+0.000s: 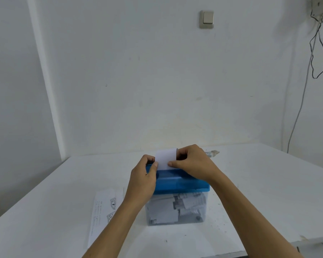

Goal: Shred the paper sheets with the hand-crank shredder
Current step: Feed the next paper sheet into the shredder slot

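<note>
both hands (144, 175) (192, 162) pinching paper strip (165, 159) between them, upright over blue shredder (177, 183)

The shredder (177, 185) stands mid-table (45, 202) — printed sheets (103, 209) lie just left, shreds (175, 207) inside its bin.

You are handling a smooth, matt white paper slip (165, 158) above a glossy blue plastic lid (177, 183). The bin (202, 213) beneath is reading as clear, slightly hazy plastic, holding printed paper shreds (186, 202). The table (259, 183) is showing matt white, speckled.
</note>
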Demonstrator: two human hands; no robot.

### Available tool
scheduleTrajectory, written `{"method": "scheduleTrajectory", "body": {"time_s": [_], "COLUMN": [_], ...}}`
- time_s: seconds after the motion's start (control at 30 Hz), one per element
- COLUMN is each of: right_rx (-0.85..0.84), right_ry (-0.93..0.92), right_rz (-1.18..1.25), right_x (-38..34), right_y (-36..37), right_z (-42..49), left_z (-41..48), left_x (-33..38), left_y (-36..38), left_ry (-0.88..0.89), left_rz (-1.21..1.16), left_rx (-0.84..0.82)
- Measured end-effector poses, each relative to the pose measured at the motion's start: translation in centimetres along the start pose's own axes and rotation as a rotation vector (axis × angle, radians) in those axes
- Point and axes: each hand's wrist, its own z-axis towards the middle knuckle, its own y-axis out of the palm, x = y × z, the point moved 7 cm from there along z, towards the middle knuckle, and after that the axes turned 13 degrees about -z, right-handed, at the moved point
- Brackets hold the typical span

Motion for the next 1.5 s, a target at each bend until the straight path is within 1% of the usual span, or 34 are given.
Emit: {"method": "scheduleTrajectory", "body": {"time_s": [0.1, 0.23, 0.33, 0.53, 0.8, 1.1, 1.17, 1.2, 1.3, 1.33, 1.4, 1.5], "right_rx": [-0.010, 0.028, 0.009, 0.021, 0.010, -0.030, 0.002, 0.055, 0.326, 0.383, 0.385, 0.294], "right_ry": [0.006, 0.015, 0.016, 0.007, 0.016, 0.007, 0.003, 0.005, -0.014, -0.027, -0.056, -0.087], "right_rz": [0.016, -0.005, -0.014, 0.081, -0.018, -0.122, -0.125, -0.135, -0.288, -0.339, -0.395, -0.397], "right_x": [0.1, 0.0, -0.2, -0.1, -0.2, -0.5, -0.6, -0.4, 1.0, 1.7, 3.0, 4.5], "right_y": [0.0, 0.0, 0.0, -0.2, 0.1, 0.2, -0.3, -0.8, -3.3, -3.8, -3.7, -2.7], "right_z": [-0.1, -0.2, -0.3, -0.5, -0.3, -0.2, -0.6, -1.0, -2.6, -3.3, -4.2, -5.2], "left_z": [-0.1, -0.1, -0.1, -0.2, -0.1, 0.1, 0.0, 0.0, 0.0, 0.0, 0.0, 0.1], "left_x": [0.1, 0.1, -0.1, -0.2, -0.5, -0.7, -0.3, -0.1, -0.3, -0.4, -0.6, -0.6], "left_y": [-0.1, -0.2, -0.1, -0.1, 0.1, 0.2, 0.2, 0.2, 0.2, 0.2, 0.2, 0.2], "left_ry": [0.007, 0.005, 0.007, 0.012, -0.006, 0.031, 0.032, 0.030, 0.014, 0.012, 0.004, 0.003], "left_rz": [-0.001, 0.018, 0.008, -0.022, -0.043, -0.061, -0.061, -0.058, -0.071, -0.079, -0.106, -0.118], "left_rx": [0.018, 0.037, 0.030, 0.032, 0.020, -0.027, -0.032, -0.033, -0.037, -0.041, -0.040, -0.037]}}
